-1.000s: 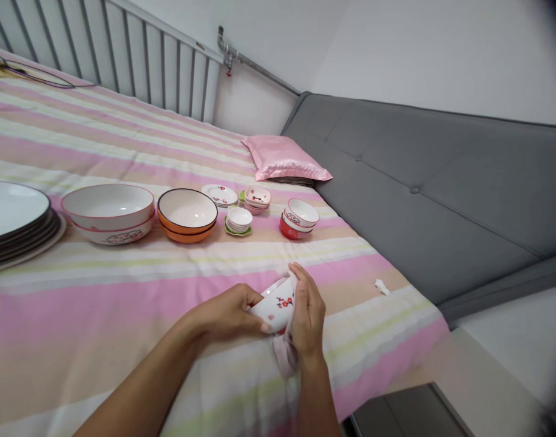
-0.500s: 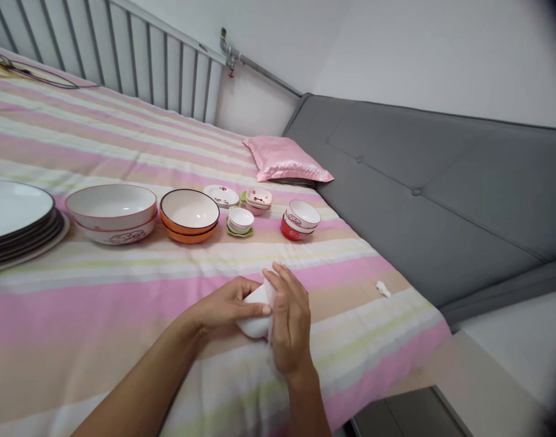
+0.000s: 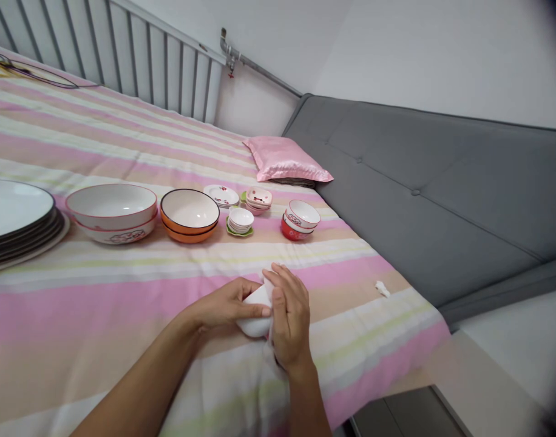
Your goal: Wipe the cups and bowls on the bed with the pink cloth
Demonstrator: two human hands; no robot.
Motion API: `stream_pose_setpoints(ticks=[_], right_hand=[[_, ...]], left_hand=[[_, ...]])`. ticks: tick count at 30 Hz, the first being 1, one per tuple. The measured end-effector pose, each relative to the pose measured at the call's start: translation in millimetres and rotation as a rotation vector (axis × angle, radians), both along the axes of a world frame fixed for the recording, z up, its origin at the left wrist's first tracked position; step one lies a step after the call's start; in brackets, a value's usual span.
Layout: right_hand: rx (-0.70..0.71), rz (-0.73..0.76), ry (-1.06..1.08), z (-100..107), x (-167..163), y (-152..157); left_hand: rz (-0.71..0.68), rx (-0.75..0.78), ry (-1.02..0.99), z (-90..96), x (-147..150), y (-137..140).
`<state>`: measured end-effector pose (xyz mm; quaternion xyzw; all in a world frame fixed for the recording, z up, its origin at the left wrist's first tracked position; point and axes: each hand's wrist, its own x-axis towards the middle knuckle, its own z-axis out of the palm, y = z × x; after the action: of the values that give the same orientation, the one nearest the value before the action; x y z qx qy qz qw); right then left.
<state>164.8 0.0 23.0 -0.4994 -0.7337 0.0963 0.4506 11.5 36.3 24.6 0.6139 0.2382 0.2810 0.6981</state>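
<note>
A small white bowl (image 3: 254, 326), tipped on its side, is in my left hand (image 3: 221, 306), with the thumb stretched across its outside. My right hand (image 3: 291, 325) presses a thin white tissue (image 3: 267, 286) to the side of the bowl facing it. A bit of red or pink shows at the bowl's lower edge. Most of the tissue and the bowl's inside are hidden behind the right hand. Beyond my hands, a stack of small red and white bowls (image 3: 300, 221) stands on the striped bedsheet (image 3: 136, 309).
Left to right stand stacked plates (image 3: 18, 209), large white bowls (image 3: 111, 212), orange bowls (image 3: 189, 212), tiny white bowls (image 3: 240, 218), small plates (image 3: 221, 195) and pink dishes (image 3: 258, 199). A crumpled tissue (image 3: 382, 289) lies right, near the bed's edge. Behind are a pink pillow (image 3: 287, 159) and grey headboard (image 3: 419, 182).
My right hand has shifted very slightly against the bowl, and the tissue under it has moved a little. The left hand and everything on the bed stay put.
</note>
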Motion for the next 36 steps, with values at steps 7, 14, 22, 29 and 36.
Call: stream_pose_setpoints(ticks=[7,14,22,29,36], right_hand=[[-0.147,0.037,0.466,-13.7,9.3,12.8],[-0.398,-0.021,0.893,-28.7,14.2,25.8],[-0.532,-0.089,1.090,-36.4,12.7,28.1],[-0.275,0.020,0.632,-17.6,7.7,13.7],[-0.040,0.030,0.007,0.4,-6.4,-4.9]], left_hand=[[-0.045,-0.050,-0.005,1.1,-0.5,0.0],[-0.043,-0.058,0.029,1.9,-1.4,0.1],[-0.048,-0.070,0.027,3.2,-3.3,1.1],[-0.014,-0.100,-0.016,5.4,-6.6,-0.2],[0.031,-0.064,-0.025,4.6,-7.8,1.4]])
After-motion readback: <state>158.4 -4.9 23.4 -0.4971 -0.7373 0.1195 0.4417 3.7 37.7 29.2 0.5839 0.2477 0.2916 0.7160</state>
